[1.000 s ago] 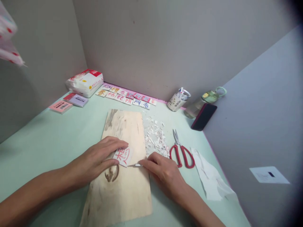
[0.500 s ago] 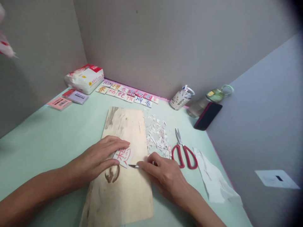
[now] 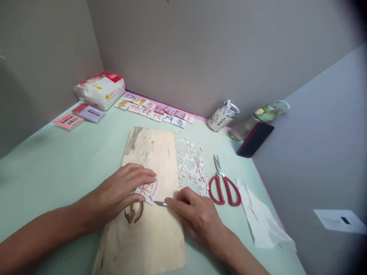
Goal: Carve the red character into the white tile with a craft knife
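Note:
My left hand (image 3: 123, 191) pins a small white piece with a red-drawn character (image 3: 147, 190) against a wooden board (image 3: 153, 236), thumb along its near side and fingers over its far side. In my right hand (image 3: 197, 212) is a craft knife (image 3: 160, 203), gripped low near its blade. The blade's tip points left, at the near right corner of the white piece; whether it touches cannot be made out. Most of the knife's handle is hidden by my fingers. A dark brown knot marks the board just below my left thumb.
White shavings (image 3: 193, 168) lie right of the board, beside red-handled scissors (image 3: 222, 183) and a crumpled tissue (image 3: 263, 225). Along the back are a tissue pack (image 3: 100, 91), lettered tiles (image 3: 156, 110), a pen can (image 3: 222, 117), a bottle (image 3: 249, 122) and a phone (image 3: 255, 140).
The white piece has turned slightly under my left hand, and the knife blade has shifted a little left and down beside its corner. The camera view has tilted slightly.

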`<state>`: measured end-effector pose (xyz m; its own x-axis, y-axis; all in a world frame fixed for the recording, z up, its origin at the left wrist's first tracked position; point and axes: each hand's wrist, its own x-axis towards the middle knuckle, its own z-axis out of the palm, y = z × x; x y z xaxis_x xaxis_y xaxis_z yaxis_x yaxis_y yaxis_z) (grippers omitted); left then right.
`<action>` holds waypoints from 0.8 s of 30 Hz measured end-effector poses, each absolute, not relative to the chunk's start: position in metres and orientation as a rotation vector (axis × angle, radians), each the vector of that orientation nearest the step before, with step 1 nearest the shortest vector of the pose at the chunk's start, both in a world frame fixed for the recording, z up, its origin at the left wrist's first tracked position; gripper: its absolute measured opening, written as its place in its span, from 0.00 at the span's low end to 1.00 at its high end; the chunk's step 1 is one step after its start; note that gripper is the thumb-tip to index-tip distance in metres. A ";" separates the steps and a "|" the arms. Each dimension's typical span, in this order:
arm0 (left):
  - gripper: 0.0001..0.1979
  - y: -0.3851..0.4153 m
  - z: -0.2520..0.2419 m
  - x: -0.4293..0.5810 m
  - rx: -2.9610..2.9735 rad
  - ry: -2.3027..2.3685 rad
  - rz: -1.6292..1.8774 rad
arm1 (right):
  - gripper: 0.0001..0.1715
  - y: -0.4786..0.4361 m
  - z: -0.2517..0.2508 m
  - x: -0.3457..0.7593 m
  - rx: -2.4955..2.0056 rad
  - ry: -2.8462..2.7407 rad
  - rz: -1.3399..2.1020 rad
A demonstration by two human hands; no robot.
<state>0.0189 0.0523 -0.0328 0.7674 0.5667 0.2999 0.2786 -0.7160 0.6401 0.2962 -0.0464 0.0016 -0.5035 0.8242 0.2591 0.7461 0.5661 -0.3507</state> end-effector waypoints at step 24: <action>0.17 0.051 -0.036 0.018 2.364 0.668 0.647 | 0.17 -0.041 0.012 0.293 -1.129 -2.412 0.302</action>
